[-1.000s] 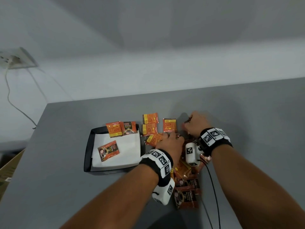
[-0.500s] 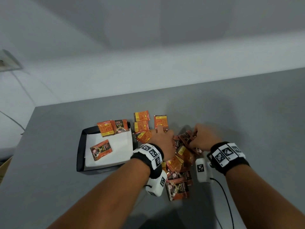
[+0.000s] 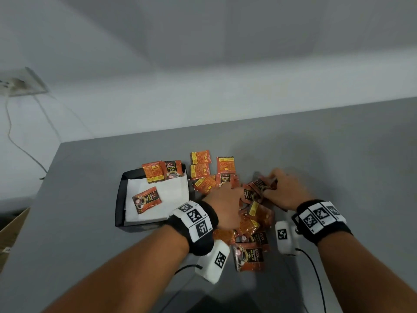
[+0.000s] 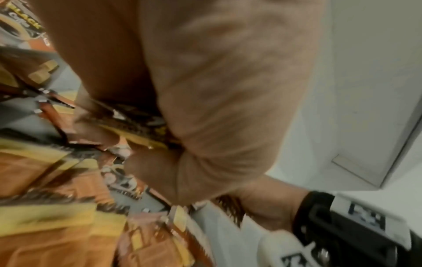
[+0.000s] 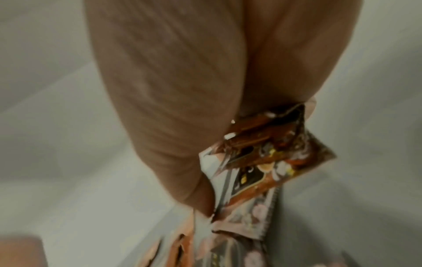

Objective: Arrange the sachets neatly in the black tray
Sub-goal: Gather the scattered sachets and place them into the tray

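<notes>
Both hands work in the loose heap of coffee sachets [image 3: 252,220] on the grey bench [image 3: 90,245], right of the black tray [image 3: 119,199]. The right hand [image 3: 284,190] has its fingers [image 5: 160,108] curled round a bunch of sachets [image 5: 269,153]. The left hand [image 3: 225,199] pinches a sachet [image 4: 137,124] in the pile. One sachet [image 3: 146,199] lies askew on the tray's white liner, two more lean on its far rim. Risk, I judge: a crumpled bunch slips or fans out on lifting, and lands crooked
</notes>
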Demonstrator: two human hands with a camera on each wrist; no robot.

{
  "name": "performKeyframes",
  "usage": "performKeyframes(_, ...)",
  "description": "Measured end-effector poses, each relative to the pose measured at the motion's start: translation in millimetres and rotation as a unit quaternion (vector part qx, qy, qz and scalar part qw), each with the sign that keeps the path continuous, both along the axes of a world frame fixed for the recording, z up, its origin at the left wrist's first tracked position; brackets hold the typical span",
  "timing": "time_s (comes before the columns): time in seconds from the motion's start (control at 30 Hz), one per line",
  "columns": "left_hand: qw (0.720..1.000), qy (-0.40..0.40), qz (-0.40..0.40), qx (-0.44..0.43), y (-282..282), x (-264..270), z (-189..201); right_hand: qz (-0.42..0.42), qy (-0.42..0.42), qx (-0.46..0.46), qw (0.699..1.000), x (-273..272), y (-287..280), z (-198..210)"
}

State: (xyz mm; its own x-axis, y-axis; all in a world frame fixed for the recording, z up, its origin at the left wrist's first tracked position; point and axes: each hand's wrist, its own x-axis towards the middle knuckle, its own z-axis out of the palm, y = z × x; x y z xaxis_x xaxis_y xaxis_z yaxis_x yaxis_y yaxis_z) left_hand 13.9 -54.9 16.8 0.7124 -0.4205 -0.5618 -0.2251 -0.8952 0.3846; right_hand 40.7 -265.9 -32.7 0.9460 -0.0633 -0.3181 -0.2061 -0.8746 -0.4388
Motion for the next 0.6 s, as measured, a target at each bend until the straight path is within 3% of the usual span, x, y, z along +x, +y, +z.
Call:
performKeyframes(0.1,0.998,0.0,-0.037,0.041,3.6,-16.3,-10.0,0.043,0.048,0.062,0.996,-12.9,6.4,21.4)
performKeyframes(0.2,0.994,-0.03,-0.071,0.079,4.9,-29.7,-22.1,0.089,0.091,0.051,0.991,-25.0,21.2,21.0)
performKeyframes(0.37,0.991,-0.057,-0.067,0.099,6.7,-45.4,-29.1,0.12,0.07,-0.017,0.99,-32.4,31.1,-1.4)
performKeyframes(0.6,0.99,-0.09,-0.076,0.082,10.4,-48.8,-32.3,0.113,0.083,-0.016,0.99,-40.9,36.5,-2.6)
